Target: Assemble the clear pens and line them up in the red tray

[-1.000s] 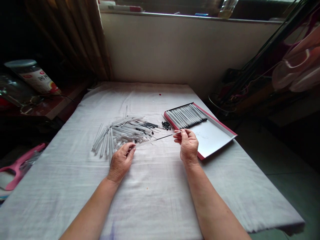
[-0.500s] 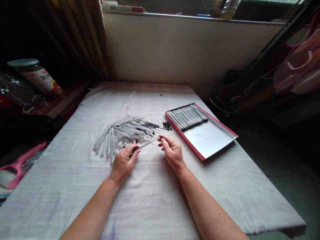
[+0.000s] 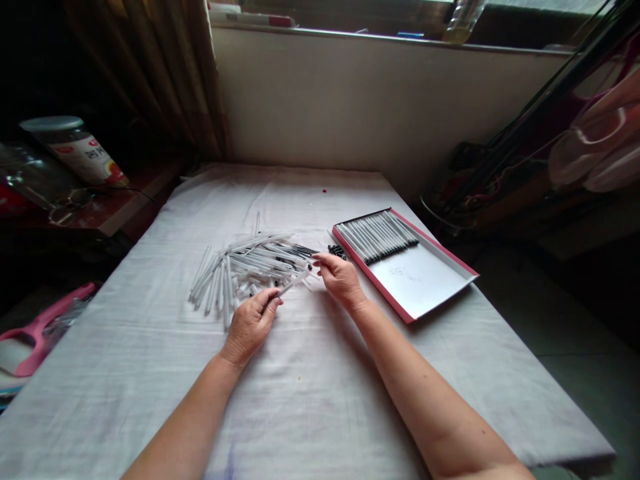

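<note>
My left hand (image 3: 253, 323) is closed around a translucent white pen barrel (image 3: 293, 285), which points up and to the right. My right hand (image 3: 340, 277) has its fingertips pinched at the tips of the black ink refills (image 3: 303, 251); what lies between them, if anything, is too small to make out. Behind both hands spreads a loose pile of translucent pen barrels (image 3: 215, 280). Small black plugs (image 3: 336, 251) lie just beyond my right hand, partly covered by it.
To the right rests a shallow pink-edged box (image 3: 413, 319), with a row of black-ended pens (image 3: 377, 237) along its far side. A white cloth (image 3: 300, 413) covers the table. Pink-handled scissors (image 3: 35, 333) and a lidded jar (image 3: 83, 153) stand off to the left.
My right hand has moved up and away from the barrel's end, toward the refill tips and black plugs. My left hand still holds the barrel in nearly the same place.
</note>
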